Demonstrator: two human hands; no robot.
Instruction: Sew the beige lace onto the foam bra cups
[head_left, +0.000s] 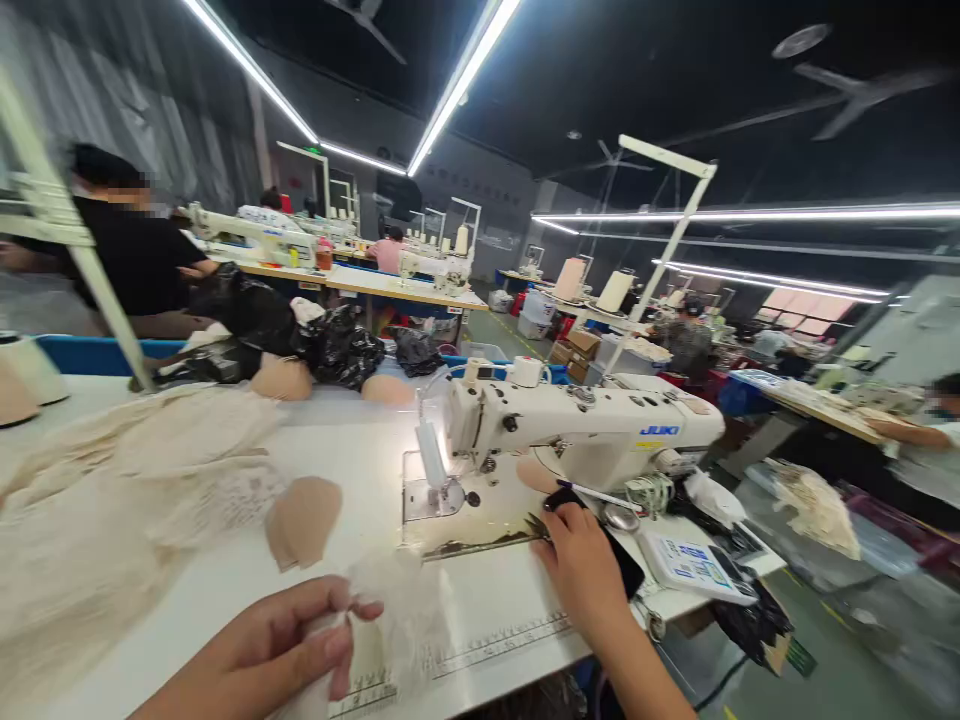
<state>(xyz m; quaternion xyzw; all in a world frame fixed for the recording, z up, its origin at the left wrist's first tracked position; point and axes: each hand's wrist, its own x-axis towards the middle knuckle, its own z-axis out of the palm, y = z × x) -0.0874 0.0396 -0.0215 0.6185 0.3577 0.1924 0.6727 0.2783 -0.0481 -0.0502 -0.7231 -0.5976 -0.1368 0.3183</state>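
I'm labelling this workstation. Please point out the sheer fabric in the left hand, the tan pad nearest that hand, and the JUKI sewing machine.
Sheer fabric (pixel 405 598): head view, on its loose part.
Tan pad (pixel 304 520): head view, middle of its surface.
JUKI sewing machine (pixel 589 425): head view, side of its white arm.

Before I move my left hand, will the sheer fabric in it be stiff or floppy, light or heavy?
Probably floppy, since the sheer fabric spreads loosely past your left hand. It's likely light too, as it looks thin and see-through.
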